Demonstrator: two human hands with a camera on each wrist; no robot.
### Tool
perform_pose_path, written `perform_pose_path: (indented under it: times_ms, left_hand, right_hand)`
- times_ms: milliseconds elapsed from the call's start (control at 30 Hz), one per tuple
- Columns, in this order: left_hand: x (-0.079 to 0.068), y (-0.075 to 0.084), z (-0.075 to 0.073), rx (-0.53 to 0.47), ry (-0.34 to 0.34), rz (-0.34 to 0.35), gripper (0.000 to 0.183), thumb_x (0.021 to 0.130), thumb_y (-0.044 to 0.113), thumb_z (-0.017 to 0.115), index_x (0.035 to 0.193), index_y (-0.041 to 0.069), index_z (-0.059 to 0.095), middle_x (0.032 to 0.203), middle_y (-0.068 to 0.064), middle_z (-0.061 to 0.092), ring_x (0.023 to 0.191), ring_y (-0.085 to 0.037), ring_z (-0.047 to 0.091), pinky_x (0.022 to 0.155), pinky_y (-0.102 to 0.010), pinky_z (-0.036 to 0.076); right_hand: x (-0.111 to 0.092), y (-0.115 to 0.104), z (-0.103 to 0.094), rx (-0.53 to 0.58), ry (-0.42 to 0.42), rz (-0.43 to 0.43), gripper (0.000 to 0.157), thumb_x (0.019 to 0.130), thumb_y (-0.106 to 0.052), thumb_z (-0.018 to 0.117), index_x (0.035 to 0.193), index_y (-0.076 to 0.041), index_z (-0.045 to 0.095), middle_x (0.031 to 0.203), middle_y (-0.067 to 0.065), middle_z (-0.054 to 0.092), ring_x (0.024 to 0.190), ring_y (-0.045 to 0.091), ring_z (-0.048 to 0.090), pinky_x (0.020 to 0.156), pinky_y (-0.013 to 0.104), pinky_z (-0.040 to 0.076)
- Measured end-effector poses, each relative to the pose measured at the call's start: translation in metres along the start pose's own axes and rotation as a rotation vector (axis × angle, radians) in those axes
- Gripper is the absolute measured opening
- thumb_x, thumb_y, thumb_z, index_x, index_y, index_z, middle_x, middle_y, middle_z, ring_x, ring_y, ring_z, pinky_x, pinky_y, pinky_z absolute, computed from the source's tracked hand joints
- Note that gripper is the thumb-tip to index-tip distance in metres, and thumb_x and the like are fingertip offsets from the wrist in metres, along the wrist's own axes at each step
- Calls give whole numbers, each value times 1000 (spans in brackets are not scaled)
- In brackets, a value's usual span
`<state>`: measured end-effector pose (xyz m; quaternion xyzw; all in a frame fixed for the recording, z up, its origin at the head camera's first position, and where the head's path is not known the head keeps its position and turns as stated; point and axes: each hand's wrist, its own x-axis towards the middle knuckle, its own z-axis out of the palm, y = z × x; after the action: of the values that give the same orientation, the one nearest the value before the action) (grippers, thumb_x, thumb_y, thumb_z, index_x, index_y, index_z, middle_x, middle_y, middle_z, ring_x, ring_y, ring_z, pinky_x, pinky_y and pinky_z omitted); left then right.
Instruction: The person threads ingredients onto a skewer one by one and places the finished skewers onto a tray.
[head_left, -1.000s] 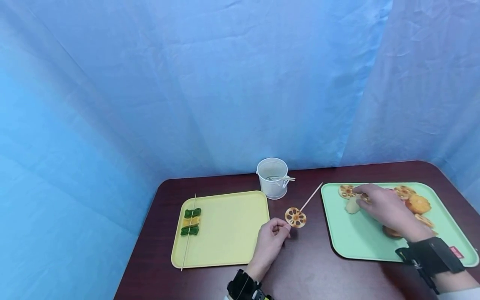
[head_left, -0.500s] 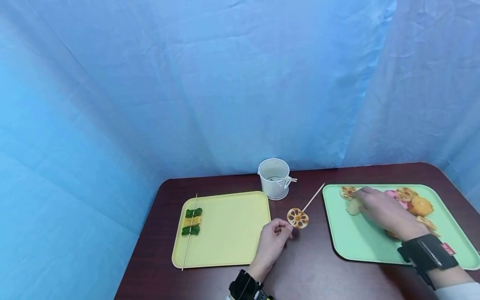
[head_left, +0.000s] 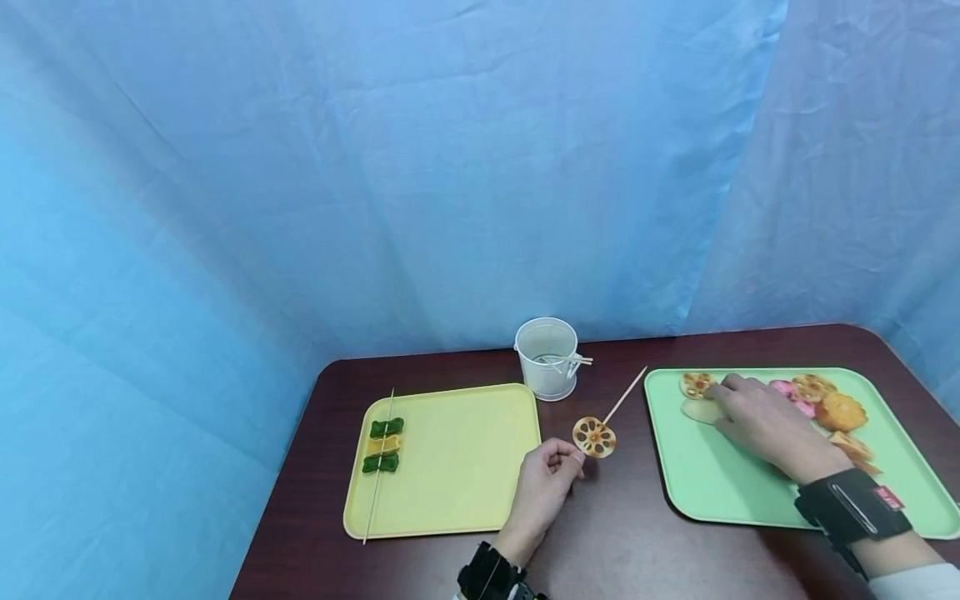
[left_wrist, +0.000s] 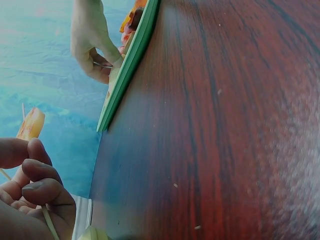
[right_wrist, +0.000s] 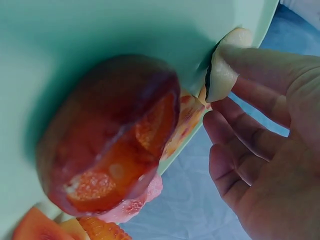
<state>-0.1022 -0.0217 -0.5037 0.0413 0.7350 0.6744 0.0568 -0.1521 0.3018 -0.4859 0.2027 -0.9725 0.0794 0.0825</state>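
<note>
My left hand [head_left: 542,483] pinches a wooden skewer [head_left: 625,394] that carries a browned lotus root slice [head_left: 594,437], held over the table between the two trays. In the left wrist view, the same skewer [left_wrist: 49,223] runs beneath curled fingers. On the green tray [head_left: 720,492], my right hand [head_left: 776,425] grips a pale slice [head_left: 699,410] near the far left corner. The right wrist view shows this pale slice [right_wrist: 223,75] has a dark rind, with my thumb against its face and fingers behind. Another lotus root slice [head_left: 696,384] lies right behind it.
The green tray also holds pink pieces [head_left: 804,408], an orange crinkled piece [head_left: 841,412] and a glossy red-brown piece [right_wrist: 107,135]. A yellow tray [head_left: 465,467] bears a finished-looking skewer of green and yellow pieces [head_left: 384,445]. A white bucket [head_left: 547,379] with skewers stands behind.
The pale slice under my right hand has turned from standing narrow to lying broader, shifting slightly left. My left hand keeps its hold on the skewer, nearly still.
</note>
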Motion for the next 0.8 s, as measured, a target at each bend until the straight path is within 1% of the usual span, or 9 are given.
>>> perform_pose_path:
  times_ms: [133,300,400,567,633,700,800]
  left_hand:
    - [0,0,-1,10,-7,-8,14,89,12,63,86,-1,66,69,-14,63,50,-4,44,45,-15,34]
    - [0,0,-1,12,-9,-19,12,89,13,63,86,1,66,67,-8,62,49,-3,43,44,-15,34]
    - [-1,-1,-2,11,-6,-14,12,89,12,63,85,1,66,68,-9,63,49,-3,43,45,-15,34]
    - [-1,-2,-2,4,-4,-7,14,89,12,63,86,-1,65,68,-12,63,50,-3,44,45,-15,34]
    - [-1,-2,-2,0,-5,-4,14,89,12,63,86,-1,65,69,-14,63,50,-3,44,45,-15,34]
    - [-1,-2,-2,-4,-4,-2,15,89,12,63,86,-2,65,69,-15,63,50,-4,44,45,-15,34]
    - [-2,-2,-3,-7,-4,4,17,89,12,63,88,-5,65,71,-19,63,50,-5,44,45,-14,34]
  right_hand:
    - [2,-3,1,17,-11,29,29,81,-21,74,103,-2,69,85,7,60,70,22,56,60,44,46]
    - [2,-4,3,10,25,18,29,79,-19,75,99,1,67,79,7,60,68,23,56,57,44,45]
    - [1,-4,4,22,50,19,27,79,-19,76,96,1,68,78,7,60,68,23,56,58,44,45]
    - [-2,-6,4,63,83,36,19,81,-22,74,89,-6,69,77,2,59,69,18,54,59,39,42]
    - [-3,-6,4,81,86,50,17,80,-21,74,89,-7,69,78,1,60,69,16,54,59,37,42]
    - [-3,-6,4,113,64,83,16,82,-23,73,88,-10,68,76,-2,58,67,14,51,56,34,40]
    - [-3,-8,3,172,27,148,17,88,-30,68,89,-13,66,75,-4,57,63,12,47,54,30,38]
